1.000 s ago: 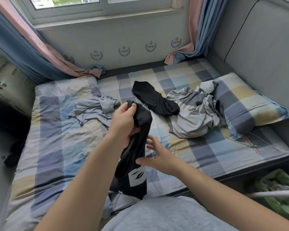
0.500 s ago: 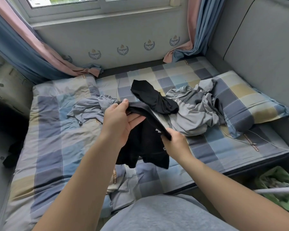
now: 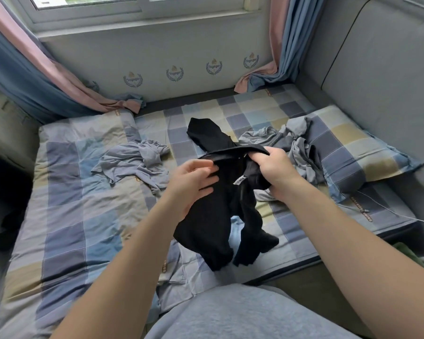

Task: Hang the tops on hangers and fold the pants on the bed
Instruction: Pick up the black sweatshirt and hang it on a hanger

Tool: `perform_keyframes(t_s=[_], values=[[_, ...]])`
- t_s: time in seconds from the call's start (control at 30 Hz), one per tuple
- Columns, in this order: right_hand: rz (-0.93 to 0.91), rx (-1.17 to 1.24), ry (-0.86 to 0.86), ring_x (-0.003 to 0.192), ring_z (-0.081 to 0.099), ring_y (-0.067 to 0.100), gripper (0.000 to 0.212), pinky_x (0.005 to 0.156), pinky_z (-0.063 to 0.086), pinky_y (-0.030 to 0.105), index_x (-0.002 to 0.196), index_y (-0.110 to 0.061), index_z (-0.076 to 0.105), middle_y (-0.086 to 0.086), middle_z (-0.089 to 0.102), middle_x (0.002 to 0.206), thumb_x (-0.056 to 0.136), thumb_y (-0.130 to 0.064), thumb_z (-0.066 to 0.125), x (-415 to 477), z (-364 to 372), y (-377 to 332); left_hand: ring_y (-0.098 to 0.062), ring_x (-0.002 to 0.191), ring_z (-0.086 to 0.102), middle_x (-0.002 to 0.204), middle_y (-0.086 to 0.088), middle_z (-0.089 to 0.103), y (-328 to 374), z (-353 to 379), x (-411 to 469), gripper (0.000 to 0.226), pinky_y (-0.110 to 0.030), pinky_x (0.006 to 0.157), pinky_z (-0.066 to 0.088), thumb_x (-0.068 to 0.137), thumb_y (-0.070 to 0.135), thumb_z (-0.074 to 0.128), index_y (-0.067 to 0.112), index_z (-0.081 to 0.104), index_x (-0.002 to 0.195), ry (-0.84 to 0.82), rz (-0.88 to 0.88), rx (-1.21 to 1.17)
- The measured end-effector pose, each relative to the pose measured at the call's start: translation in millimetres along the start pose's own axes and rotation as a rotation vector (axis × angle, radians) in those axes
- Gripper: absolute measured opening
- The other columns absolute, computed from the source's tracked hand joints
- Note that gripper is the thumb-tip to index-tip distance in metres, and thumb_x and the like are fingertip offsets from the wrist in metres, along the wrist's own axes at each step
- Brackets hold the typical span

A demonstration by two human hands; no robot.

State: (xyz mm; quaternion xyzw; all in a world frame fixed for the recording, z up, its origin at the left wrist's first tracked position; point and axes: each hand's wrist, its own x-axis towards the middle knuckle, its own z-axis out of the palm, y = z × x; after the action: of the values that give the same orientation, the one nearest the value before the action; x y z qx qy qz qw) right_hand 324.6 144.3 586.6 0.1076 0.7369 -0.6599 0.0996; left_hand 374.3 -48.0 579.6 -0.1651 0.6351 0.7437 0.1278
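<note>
Two-handed, hold the seemingly soft, limp, light black pants by the waistband, as gripped now in left hand and right hand, above the near edge of the bed.

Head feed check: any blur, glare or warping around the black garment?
Head view: soft daylight from the window, no glare; wide-angle lens bows the sill; the black garment reads as a dark mass, folds barely visible; left hand and right hand sharp.

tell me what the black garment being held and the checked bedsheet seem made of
Black garment: looks like soft matte knit, probably cotton; it hangs limp with no sheen. Checked bedsheet: likely thin woven cotton, matte, creasing in fine wrinkles.
</note>
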Motion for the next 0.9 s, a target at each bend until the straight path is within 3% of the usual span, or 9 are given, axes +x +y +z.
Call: perform_keyframes(t_s=[0.1,0.17,0.23,0.37,0.5,0.63,0.77,0.9], values=[[0.048,0.091,0.012,0.093,0.067,0.032,0.014,0.089,0.056,0.047,0.099,-0.001,0.067,0.019,0.069,0.099,0.1,-0.01,0.056,-4.2,13.2,-13.9,-0.014,0.107,0.07,0.114,0.004,0.074,-13.9,4.7,-7.7,0.03,-0.036,0.093,0.055,0.086,0.017,0.075,0.024,0.065,0.113,-0.15,0.003,0.229],[0.057,0.173,-0.005,0.094,0.067,0.034,0.019,0.09,0.056,0.047,0.108,0.004,0.064,0.022,0.067,0.101,0.102,-0.011,0.053,-8.0,20.0,-21.7,-0.009,0.104,0.07,0.112,0.008,0.074,-23.7,11.0,-10.8,0.044,-0.03,0.09,0.055,0.075,0.032,0.082,0.03,0.064,0.115,-0.258,0.018,0.292],[0.046,0.241,-0.03,0.088,0.067,0.03,0.016,0.083,0.057,0.044,0.105,0.002,0.061,0.019,0.065,0.095,0.103,-0.011,0.052,-12.4,23.0,-30.3,-0.006,0.108,0.068,0.114,0.013,0.073,-35.2,19.8,-10.6,0.047,-0.028,0.093,0.056,0.074,0.037,0.082,0.034,0.065,0.117,-0.336,0.049,0.327],[0.004,0.357,-0.048,0.086,0.068,0.026,0.012,0.073,0.061,0.037,0.099,-0.004,0.061,0.014,0.066,0.091,0.103,-0.01,0.052,-14.5,20.3,-46.4,-0.008,0.106,0.068,0.105,0.019,0.074,-55.3,30.9,-1.4,0.013,-0.033,0.094,0.054,0.095,0.035,0.066,0.038,0.067,0.107,-0.111,0.112,0.363],[-0.005,0.426,-0.113,0.105,0.07,0.029,0.014,0.084,0.06,0.044,0.109,-0.007,0.061,0.013,0.072,0.107,0.105,-0.013,0.049,-11.8,9.9,-45.8,-0.013,0.097,0.073,0.099,0.009,0.078,-49.6,30.8,-4.1,0.021,-0.03,0.084,0.059,0.105,0.023,0.051,0.03,0.07,0.102,-0.007,0.191,0.166],[-0.052,0.234,-0.145,0.116,0.065,0.014,0.023,0.097,0.05,0.039,0.123,-0.022,0.058,-0.006,0.072,0.12,0.1,-0.023,0.055,-17.1,-5.4,-17.4,-0.027,0.096,0.072,0.1,-0.009,0.076,-24.5,25.1,-6.2,0.021,-0.042,0.085,0.06,0.105,0.016,0.051,0.017,0.071,0.101,0.063,0.236,-0.039],[-0.131,0.066,-0.207,0.113,0.066,0.007,0.044,0.085,0.052,0.018,0.123,-0.019,0.06,-0.004,0.072,0.118,0.082,-0.031,0.068,-39.8,-6.8,37.5,-0.021,0.083,0.074,0.089,-0.006,0.076,-4.0,16.2,-10.0,0.02,-0.039,0.074,0.061,0.105,0.019,0.05,0.012,0.067,0.097,0.007,0.175,-0.195],[0.001,-0.166,-0.415,0.108,0.063,-0.004,0.049,0.087,0.053,0.02,0.12,-0.031,0.059,-0.021,0.07,0.111,0.075,-0.042,0.075,-53.1,15.0,92.6,-0.025,0.09,0.075,0.095,-0.009,0.077,11.1,16.6,-15.2,0.02,-0.041,0.074,0.061,0.105,0.023,0.049,0.009,0.063,0.102,-0.058,0.157,-0.309]])
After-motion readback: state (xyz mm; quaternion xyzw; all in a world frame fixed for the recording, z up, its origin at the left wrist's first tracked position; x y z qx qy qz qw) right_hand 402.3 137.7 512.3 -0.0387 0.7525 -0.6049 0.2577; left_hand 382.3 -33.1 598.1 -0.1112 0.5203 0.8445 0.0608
